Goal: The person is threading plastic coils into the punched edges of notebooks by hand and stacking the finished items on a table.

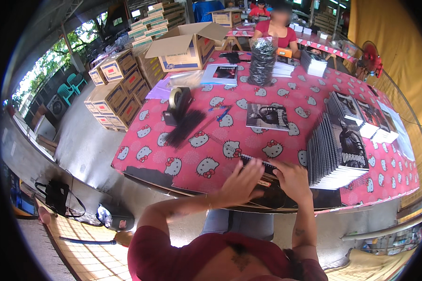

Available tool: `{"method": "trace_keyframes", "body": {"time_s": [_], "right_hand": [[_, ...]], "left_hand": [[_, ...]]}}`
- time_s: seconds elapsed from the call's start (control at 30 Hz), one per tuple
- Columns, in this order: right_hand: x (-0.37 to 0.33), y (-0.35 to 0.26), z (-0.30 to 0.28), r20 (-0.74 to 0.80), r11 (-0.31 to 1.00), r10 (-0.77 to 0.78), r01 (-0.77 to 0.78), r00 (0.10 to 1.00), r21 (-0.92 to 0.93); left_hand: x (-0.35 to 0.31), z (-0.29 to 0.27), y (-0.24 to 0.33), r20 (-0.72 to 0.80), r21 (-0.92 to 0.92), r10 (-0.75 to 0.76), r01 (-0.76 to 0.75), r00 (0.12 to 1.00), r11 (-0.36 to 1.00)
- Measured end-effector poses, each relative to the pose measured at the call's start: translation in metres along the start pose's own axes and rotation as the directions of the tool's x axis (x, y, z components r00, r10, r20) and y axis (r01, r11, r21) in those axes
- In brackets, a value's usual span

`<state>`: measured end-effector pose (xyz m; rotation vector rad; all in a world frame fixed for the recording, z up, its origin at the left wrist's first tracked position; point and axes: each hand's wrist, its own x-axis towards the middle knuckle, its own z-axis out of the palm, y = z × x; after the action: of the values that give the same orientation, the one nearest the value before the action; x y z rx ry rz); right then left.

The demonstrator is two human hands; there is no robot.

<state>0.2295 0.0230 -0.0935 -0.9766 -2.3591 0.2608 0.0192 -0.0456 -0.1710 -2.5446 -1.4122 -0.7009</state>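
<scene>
A dark-covered notebook (258, 162) lies at the near table edge, with a row of holes or loops along its far edge; most of it is hidden under my hands. My left hand (243, 183) rests across its left part, fingers stretched out. At its right side my right hand (290, 179) grips the notebook between thumb and fingers. A thin coil (220, 143) trails to the left from the notebook's far edge. Beyond lies a finished-looking spiral notebook (267, 117) with a dark printed cover. On my right stands a tall stack of spiral notebooks (337, 152).
A tape dispenser (177, 105), a bundle of black coils (186, 127) and a blue-handled cutting tool (224, 114) lie left. Farther back are a bag of black coils (262, 63) and an open carton (185, 51). A person (279, 33) sits across the pink-covered table (206, 166).
</scene>
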Motion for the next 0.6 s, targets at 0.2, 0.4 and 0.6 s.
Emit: {"method": "trace_keyframes", "body": {"time_s": [0.2,0.4,0.6], "right_hand": [[-0.005,0.007,0.002,-0.006,0.999,0.031,-0.031,0.999,0.008],[-0.008,0.001,0.006,0.073,0.994,0.102,-0.099,0.992,-0.046],[-0.059,0.045,0.002,-0.081,0.638,0.272,-0.117,0.959,0.761]], "left_hand": [[0.023,-0.012,-0.005,0.048,0.128,0.083,-0.089,0.995,0.988],[0.074,-0.030,-0.020,-0.093,0.324,0.023,0.008,0.995,0.946],[0.044,-0.012,0.005,-0.090,0.163,0.065,-0.049,0.994,0.985]]}}
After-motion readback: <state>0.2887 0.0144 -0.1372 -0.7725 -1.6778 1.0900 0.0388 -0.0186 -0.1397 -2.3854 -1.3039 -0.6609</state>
